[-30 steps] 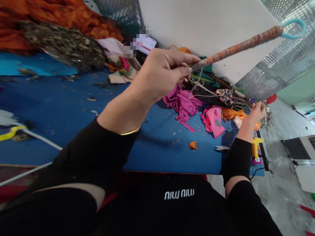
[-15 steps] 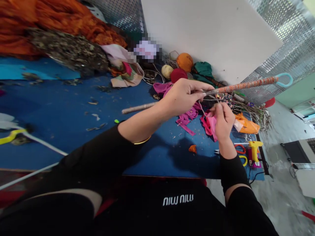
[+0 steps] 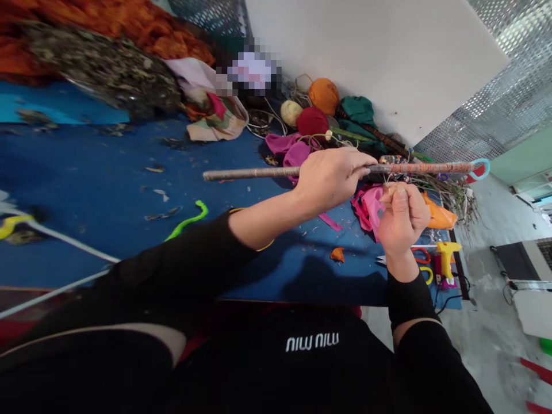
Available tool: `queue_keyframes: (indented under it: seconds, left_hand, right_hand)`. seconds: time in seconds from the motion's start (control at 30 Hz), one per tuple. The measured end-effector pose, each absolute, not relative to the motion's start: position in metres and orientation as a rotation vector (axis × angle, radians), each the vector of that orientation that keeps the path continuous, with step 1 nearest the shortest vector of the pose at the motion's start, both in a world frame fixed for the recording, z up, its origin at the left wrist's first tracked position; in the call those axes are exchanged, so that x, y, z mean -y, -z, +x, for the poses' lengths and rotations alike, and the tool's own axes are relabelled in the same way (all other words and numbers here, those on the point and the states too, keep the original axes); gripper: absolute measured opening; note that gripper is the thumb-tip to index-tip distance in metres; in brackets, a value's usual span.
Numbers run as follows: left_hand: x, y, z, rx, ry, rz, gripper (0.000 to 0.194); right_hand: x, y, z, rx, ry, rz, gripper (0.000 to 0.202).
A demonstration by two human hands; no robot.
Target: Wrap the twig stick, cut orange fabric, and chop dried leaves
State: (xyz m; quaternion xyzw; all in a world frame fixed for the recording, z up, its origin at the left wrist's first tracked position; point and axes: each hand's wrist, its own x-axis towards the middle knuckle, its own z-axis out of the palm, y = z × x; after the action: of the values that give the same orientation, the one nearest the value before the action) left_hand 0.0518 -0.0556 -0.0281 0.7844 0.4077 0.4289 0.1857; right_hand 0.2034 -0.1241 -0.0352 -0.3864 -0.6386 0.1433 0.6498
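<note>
My left hand (image 3: 334,179) is closed around a long thin stick (image 3: 252,173), held roughly level above the blue table. Orange-red cord (image 3: 431,168) is wound along the stick's right part, and a light blue loop (image 3: 487,169) is at its right end. Just below the wrapped part is my right hand (image 3: 403,218), its thumb and fingers pinched together. What it pinches is too small to make out. Pink cloth (image 3: 368,210) lies on the table behind and to the left of the right hand.
Scissors (image 3: 426,275) and a yellow glue gun (image 3: 447,256) lie at the table's (image 3: 276,276) right edge. Yarn balls (image 3: 313,122), purple cloth (image 3: 297,152) and twigs (image 3: 457,192) are piled at the back. A green pipe cleaner (image 3: 187,219) lies by my left sleeve.
The stick has turned from a slant to nearly level, its right end lower and its left end higher. My right hand has moved slightly right and down, its palm side turned more upward.
</note>
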Motion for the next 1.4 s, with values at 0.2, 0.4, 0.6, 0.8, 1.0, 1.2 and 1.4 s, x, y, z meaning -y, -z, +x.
queue_keyframes:
  seconds: [0.2,0.4,0.6,0.8,1.0,1.2,1.4]
  left_hand:
    - [0.053,0.029,0.049,-1.171,-1.180,2.275,0.032]
    - [0.050,0.027,0.045,-1.229,-1.132,2.302,0.032]
    - [0.055,0.024,0.044,-1.211,-1.086,2.380,0.035]
    - [0.062,0.012,0.041,-1.210,-0.901,2.481,0.039]
    - [0.067,0.004,0.039,-1.201,-0.721,2.597,0.048]
    - [0.065,0.008,0.037,-1.149,-0.744,2.707,0.052]
    - [0.064,0.010,0.035,-1.085,-0.767,2.726,0.049]
  right_hand:
    - [0.133,0.024,0.208,1.624,-0.216,-0.882,0.035]
    - [0.134,0.005,0.226,1.599,-0.070,-0.926,0.035]
    - [0.131,0.002,0.237,1.555,-0.176,-1.026,0.042]
    - [0.114,0.009,0.244,1.710,-0.139,-0.745,0.036]
    - [0.098,0.012,0.247,1.750,-0.030,-0.618,0.029]
    - [0.092,0.014,0.252,1.732,-0.130,-0.819,0.031]
    - [0.091,0.017,0.258,1.793,-0.216,-1.022,0.041]
